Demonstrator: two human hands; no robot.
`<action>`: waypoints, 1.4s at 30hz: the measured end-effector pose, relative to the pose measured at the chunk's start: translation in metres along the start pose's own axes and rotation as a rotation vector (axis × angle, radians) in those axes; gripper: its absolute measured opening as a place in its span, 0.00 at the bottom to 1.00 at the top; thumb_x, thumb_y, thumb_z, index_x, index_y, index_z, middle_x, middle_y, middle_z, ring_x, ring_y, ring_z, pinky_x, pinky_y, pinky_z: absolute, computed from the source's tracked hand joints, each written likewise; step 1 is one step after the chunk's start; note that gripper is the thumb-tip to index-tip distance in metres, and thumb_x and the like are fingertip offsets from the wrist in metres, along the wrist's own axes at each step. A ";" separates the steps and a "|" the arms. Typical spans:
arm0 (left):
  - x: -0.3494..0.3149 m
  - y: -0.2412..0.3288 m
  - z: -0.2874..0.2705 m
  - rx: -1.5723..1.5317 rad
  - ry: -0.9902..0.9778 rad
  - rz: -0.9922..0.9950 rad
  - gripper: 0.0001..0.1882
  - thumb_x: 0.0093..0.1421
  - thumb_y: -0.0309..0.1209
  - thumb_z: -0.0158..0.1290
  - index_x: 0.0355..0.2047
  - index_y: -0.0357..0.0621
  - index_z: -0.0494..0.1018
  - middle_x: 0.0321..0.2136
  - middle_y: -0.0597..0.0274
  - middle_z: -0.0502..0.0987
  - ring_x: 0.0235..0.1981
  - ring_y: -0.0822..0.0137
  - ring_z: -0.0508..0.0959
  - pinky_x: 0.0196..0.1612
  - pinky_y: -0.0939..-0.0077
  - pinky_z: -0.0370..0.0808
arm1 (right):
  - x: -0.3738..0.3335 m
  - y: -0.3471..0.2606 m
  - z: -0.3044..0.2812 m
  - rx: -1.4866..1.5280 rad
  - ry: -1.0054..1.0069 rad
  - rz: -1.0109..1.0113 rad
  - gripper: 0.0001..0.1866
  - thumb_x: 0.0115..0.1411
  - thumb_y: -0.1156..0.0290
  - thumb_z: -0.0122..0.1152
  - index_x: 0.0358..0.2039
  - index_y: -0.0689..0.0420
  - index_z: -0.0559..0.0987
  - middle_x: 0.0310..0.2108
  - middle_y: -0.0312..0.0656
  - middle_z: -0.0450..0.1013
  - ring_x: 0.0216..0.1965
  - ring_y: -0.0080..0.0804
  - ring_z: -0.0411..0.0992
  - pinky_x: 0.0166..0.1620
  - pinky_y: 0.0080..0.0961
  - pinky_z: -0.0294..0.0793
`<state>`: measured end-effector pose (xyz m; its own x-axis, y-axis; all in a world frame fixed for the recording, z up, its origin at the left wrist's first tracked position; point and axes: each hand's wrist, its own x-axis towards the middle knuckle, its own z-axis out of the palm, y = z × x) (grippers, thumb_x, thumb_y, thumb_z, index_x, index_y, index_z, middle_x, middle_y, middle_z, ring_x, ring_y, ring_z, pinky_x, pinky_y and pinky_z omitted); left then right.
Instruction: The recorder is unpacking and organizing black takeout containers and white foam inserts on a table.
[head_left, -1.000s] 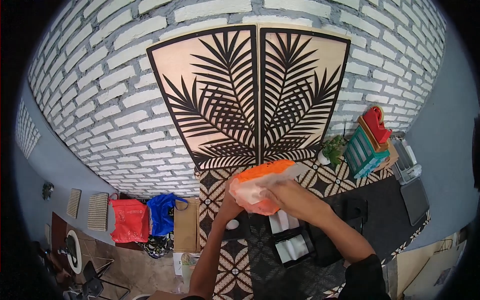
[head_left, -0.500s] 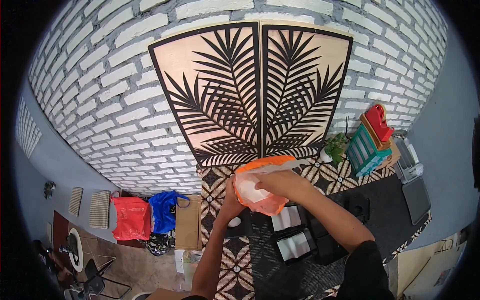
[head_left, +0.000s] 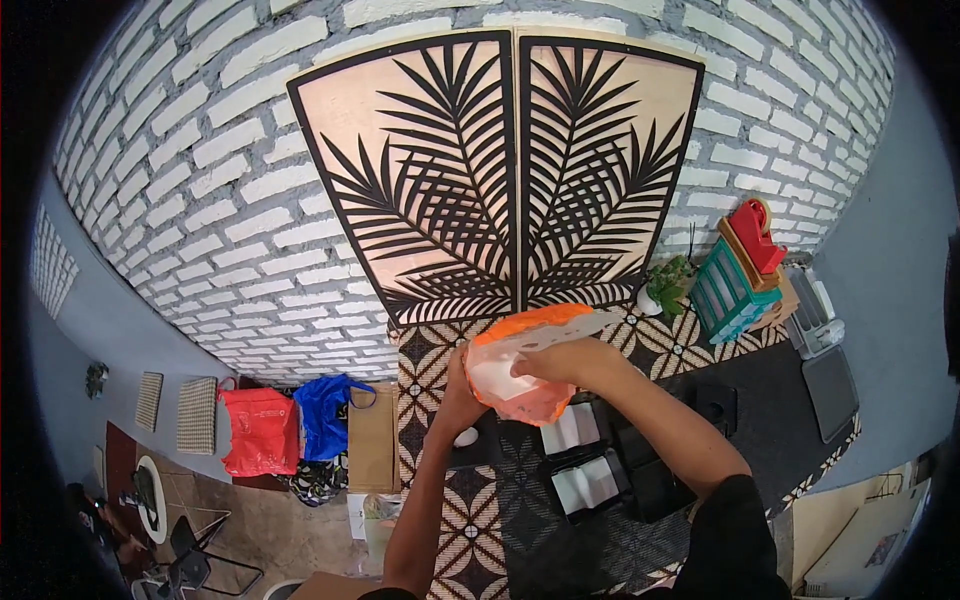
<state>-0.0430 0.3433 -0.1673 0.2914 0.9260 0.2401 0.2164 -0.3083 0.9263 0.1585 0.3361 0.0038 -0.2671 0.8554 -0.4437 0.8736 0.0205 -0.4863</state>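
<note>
I hold up an orange and whitish plastic bag over the far part of the table. Its crumpled opening shows a white inside. My left hand is closed around the bag's left side. My right hand is at the upper right of the opening, its thumb over the white part and its other fingers hidden behind the pale plastic; it looks closed on the bag. Below the bag, two open black boxes stand with a white sheet and another white sheet in them.
A white computer mouse lies left of the boxes. A palm-leaf panel stands at the back, beside a potted plant, a teal rack and a red tape dispenser. Red bag and blue bag are at left.
Both hands stay on the bag, which has tilted slightly. The view has shifted a little, so the surroundings sit slightly higher and further left.
</note>
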 end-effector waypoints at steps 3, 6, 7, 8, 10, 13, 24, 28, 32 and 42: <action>-0.003 -0.010 -0.002 -0.009 -0.003 -0.014 0.55 0.43 0.32 0.73 0.64 0.35 0.47 0.59 0.47 0.61 0.60 0.57 0.66 0.61 0.65 0.64 | -0.016 -0.016 -0.012 -0.141 -0.037 -0.150 0.20 0.62 0.60 0.52 0.53 0.49 0.76 0.54 0.49 0.72 0.52 0.46 0.72 0.55 0.39 0.69; -0.004 -0.007 -0.001 0.051 0.004 0.017 0.55 0.44 0.31 0.72 0.64 0.37 0.47 0.58 0.47 0.62 0.60 0.57 0.66 0.61 0.65 0.64 | -0.012 -0.004 0.001 -0.053 -0.070 -0.054 0.20 0.62 0.60 0.52 0.53 0.50 0.76 0.53 0.49 0.72 0.52 0.47 0.73 0.55 0.41 0.70; -0.003 -0.003 -0.001 0.109 0.020 0.052 0.54 0.44 0.30 0.72 0.64 0.38 0.47 0.58 0.48 0.62 0.59 0.58 0.66 0.61 0.65 0.65 | -0.013 -0.001 0.003 -0.053 -0.069 -0.052 0.20 0.62 0.60 0.52 0.53 0.50 0.76 0.53 0.49 0.72 0.52 0.47 0.73 0.55 0.41 0.70; -0.002 0.002 -0.001 0.107 0.019 0.051 0.54 0.44 0.30 0.72 0.64 0.38 0.47 0.58 0.48 0.62 0.59 0.58 0.66 0.61 0.65 0.65 | -0.015 0.002 0.005 -0.143 -0.062 -0.104 0.20 0.63 0.56 0.50 0.53 0.46 0.76 0.54 0.46 0.72 0.52 0.45 0.73 0.54 0.39 0.70; 0.000 0.012 -0.002 -0.115 -0.023 -0.049 0.54 0.43 0.28 0.72 0.64 0.41 0.48 0.58 0.50 0.62 0.59 0.59 0.66 0.61 0.65 0.65 | -0.018 0.002 0.004 -0.234 -0.055 -0.153 0.20 0.64 0.52 0.47 0.53 0.42 0.76 0.54 0.43 0.73 0.52 0.43 0.73 0.54 0.37 0.70; -0.004 0.009 -0.007 -0.020 -0.011 -0.067 0.54 0.42 0.27 0.73 0.64 0.44 0.49 0.59 0.51 0.62 0.59 0.60 0.66 0.60 0.66 0.66 | -0.023 -0.008 0.000 -0.339 -0.027 -0.232 0.19 0.65 0.55 0.46 0.51 0.44 0.77 0.52 0.43 0.74 0.50 0.43 0.74 0.52 0.38 0.71; -0.003 0.004 -0.003 -0.018 0.020 0.007 0.56 0.41 0.28 0.74 0.65 0.42 0.48 0.59 0.51 0.57 0.60 0.57 0.65 0.62 0.64 0.66 | -0.016 -0.002 -0.001 -0.318 -0.005 -0.257 0.19 0.65 0.55 0.44 0.50 0.44 0.77 0.51 0.42 0.75 0.50 0.41 0.74 0.52 0.38 0.72; -0.002 0.008 0.000 -0.076 0.000 0.009 0.57 0.39 0.30 0.74 0.65 0.42 0.49 0.60 0.51 0.57 0.60 0.56 0.65 0.62 0.63 0.66 | -0.017 -0.005 -0.002 -0.269 -0.005 -0.190 0.19 0.65 0.55 0.43 0.50 0.44 0.77 0.50 0.41 0.75 0.50 0.41 0.74 0.52 0.38 0.72; -0.003 0.002 -0.002 -0.098 0.009 -0.017 0.56 0.40 0.29 0.74 0.64 0.43 0.49 0.59 0.52 0.58 0.60 0.57 0.65 0.62 0.65 0.65 | -0.022 0.003 0.006 -0.315 0.012 -0.283 0.17 0.65 0.57 0.46 0.49 0.46 0.77 0.49 0.42 0.75 0.49 0.41 0.74 0.50 0.38 0.72; -0.003 0.009 -0.003 -0.110 -0.016 0.006 0.56 0.40 0.26 0.74 0.64 0.45 0.49 0.59 0.54 0.59 0.60 0.59 0.65 0.62 0.65 0.66 | -0.030 0.004 0.008 -0.241 -0.006 -0.282 0.18 0.65 0.57 0.46 0.50 0.49 0.76 0.50 0.45 0.74 0.51 0.44 0.73 0.53 0.37 0.70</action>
<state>-0.0445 0.3384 -0.1592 0.3077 0.9203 0.2415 0.1115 -0.2870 0.9514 0.1663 0.3064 0.0092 -0.5127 0.7959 -0.3219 0.8358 0.3768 -0.3994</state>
